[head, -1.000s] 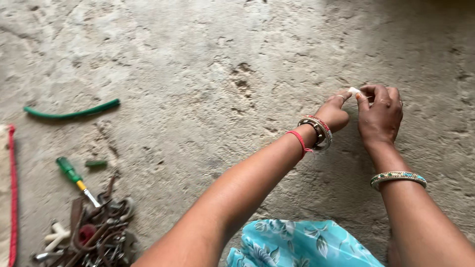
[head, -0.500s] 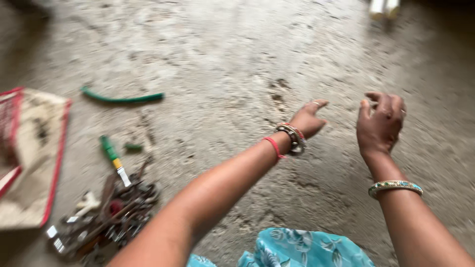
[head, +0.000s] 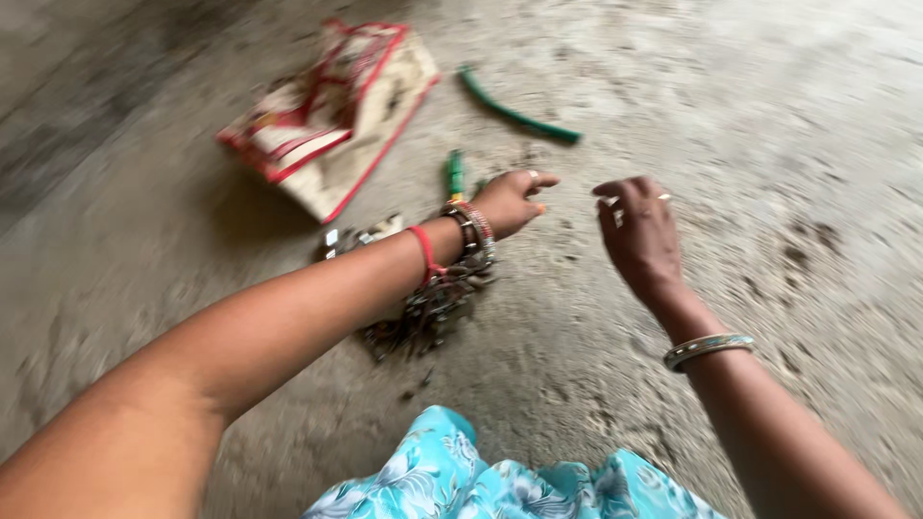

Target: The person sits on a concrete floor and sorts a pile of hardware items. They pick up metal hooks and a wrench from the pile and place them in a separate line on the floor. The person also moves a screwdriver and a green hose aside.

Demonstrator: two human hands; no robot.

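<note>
My left hand (head: 510,202) stretches forward over a heap of metal tools (head: 428,312) on the concrete floor, fingers held out and nothing in it. It wears a red thread and bangles at the wrist. Just beyond its fingers lies a green-handled screwdriver (head: 454,173). My right hand (head: 636,235) hovers to the right, fingers bent downward, a pale bangle on its wrist. Motion blur hides whether it pinches something small.
A cream cloth bag with red trim (head: 332,115) lies at the far left. A short green hose piece (head: 519,115) lies beyond the hands. Turquoise flowered cloth (head: 481,481) covers my lap at the bottom edge.
My hands came apart from a small white thing they held together. The view swung left, so the bag and tool heap now sit centre. My left hand reached toward the tools.
</note>
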